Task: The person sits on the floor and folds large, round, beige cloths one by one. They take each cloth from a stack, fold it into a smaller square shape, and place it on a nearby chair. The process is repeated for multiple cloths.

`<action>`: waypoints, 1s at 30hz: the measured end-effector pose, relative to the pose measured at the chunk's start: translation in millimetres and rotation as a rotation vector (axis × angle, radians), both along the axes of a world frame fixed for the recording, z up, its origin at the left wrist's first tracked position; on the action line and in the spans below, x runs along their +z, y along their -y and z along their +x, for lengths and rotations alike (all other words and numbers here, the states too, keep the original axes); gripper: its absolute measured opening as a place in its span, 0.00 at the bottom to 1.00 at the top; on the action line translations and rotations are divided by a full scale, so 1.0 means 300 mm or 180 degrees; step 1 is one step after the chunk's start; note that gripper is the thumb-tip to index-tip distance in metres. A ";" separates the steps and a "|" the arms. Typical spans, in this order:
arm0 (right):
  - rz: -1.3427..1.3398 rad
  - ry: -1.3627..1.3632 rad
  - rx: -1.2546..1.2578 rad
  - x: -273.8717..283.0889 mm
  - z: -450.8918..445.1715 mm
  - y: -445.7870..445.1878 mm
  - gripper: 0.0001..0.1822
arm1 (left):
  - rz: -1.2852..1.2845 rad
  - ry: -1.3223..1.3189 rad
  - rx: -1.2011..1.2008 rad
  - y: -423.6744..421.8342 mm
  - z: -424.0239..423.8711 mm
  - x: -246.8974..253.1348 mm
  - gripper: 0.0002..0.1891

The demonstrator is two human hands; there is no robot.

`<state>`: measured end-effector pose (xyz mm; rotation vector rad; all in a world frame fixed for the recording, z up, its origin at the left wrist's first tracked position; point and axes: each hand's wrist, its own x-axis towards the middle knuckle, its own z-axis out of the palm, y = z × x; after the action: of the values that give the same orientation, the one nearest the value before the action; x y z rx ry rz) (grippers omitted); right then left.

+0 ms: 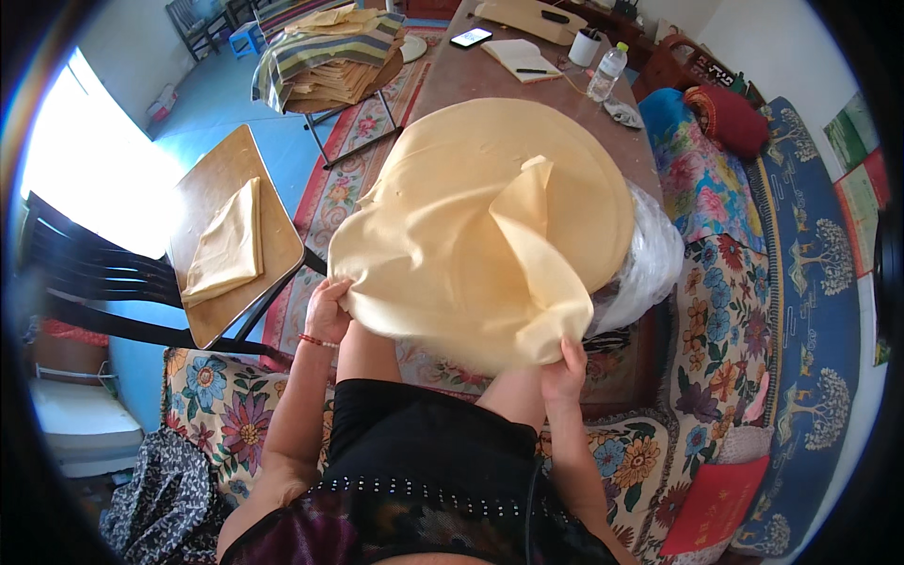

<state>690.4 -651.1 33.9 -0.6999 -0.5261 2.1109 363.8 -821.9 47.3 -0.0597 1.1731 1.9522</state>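
Note:
A large, thin, pale-yellow sheet, like a soft round flatbread, is stretched between my two hands. My left hand pinches its left edge, and my right hand grips the near right edge. Its front edge is blurred and hangs over my lap. On the right side the sheet is creased, with a raised fold standing up. Beneath it lies a round stack of similar sheets at the near end of the brown table. Clear plastic wrap bunches along the stack's right side.
A folded sheet rests on a small wooden board at left, beside a black chair. Farther back, a striped cloth covers more folded sheets on a stand. The table holds a phone, notebook, white cup and plastic bottle.

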 end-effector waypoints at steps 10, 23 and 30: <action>0.0270 0.0149 0.0187 -0.028 0.154 0.144 0.24 | 0.0296 0.0474 -0.0328 0.080 -0.009 -0.079 0.10; -0.0137 0.0124 0.0083 0.161 -0.296 -0.637 0.06 | 0.1333 0.1316 0.0501 -0.465 -0.348 -0.047 0.09; 0.0150 0.1759 -0.0008 -0.068 -0.491 -0.632 0.03 | -0.1285 -0.2530 0.1343 -0.445 -0.316 -0.187 0.13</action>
<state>543.0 -461.4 13.4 -1.2638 -0.8652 1.8828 269.0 -688.4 -8.7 0.3094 2.2150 2.1262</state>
